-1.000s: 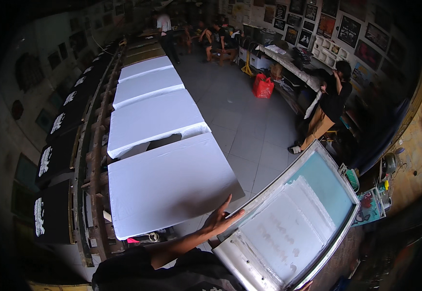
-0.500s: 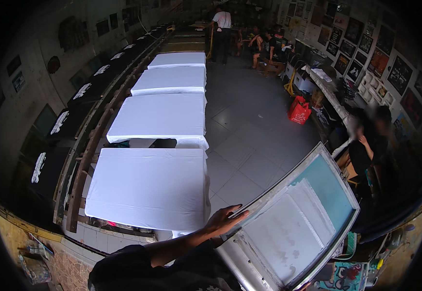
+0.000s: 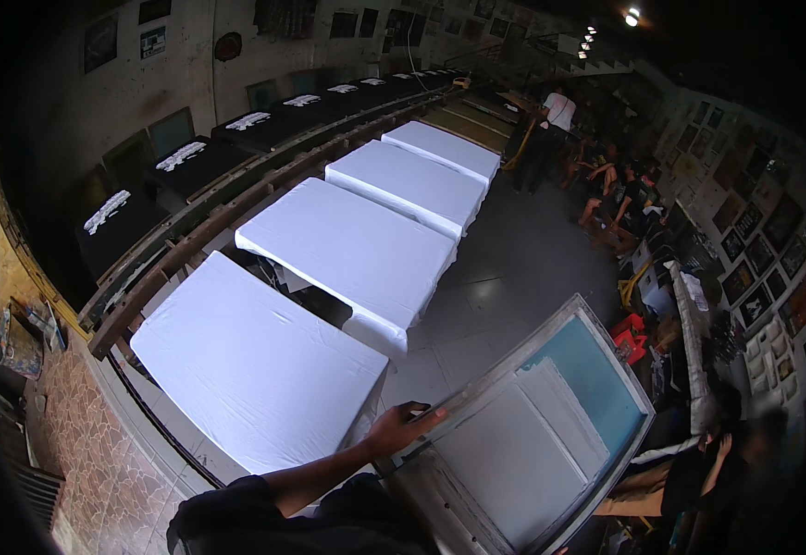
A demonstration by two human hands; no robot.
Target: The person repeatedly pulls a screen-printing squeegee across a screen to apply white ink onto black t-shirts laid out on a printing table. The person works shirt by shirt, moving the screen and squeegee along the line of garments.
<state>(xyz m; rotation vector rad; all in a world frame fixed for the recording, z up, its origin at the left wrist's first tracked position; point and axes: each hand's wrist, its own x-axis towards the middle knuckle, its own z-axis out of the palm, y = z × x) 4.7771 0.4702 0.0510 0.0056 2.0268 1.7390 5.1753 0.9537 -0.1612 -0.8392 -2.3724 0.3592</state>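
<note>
A screen printing frame (image 3: 514,453), with pale metal edges and a teal strip of mesh along one side, is tilted in front of me at the lower right. My left hand (image 3: 405,428) grips its left edge, fingers bent over the rim. Of my right hand (image 3: 562,551) only a sliver of fingertip shows at the bottom border, against the frame's lower edge; the rest is hidden. Left of the frame lies the nearest white cloth-covered board (image 3: 255,365), close to my left forearm but apart from the hand.
More white-covered boards (image 3: 352,245) run away in a row along a rail (image 3: 227,217). Beyond it, black boards (image 3: 190,171) bear white prints. A person (image 3: 551,125) stands far off, others sit nearby. At right are a red bag (image 3: 629,338) and a co-worker's arm (image 3: 719,462).
My view has swung left, so the row of boards now slants to the right. The screen printing frame stays in my grip, slightly lower and further left in the picture.
</note>
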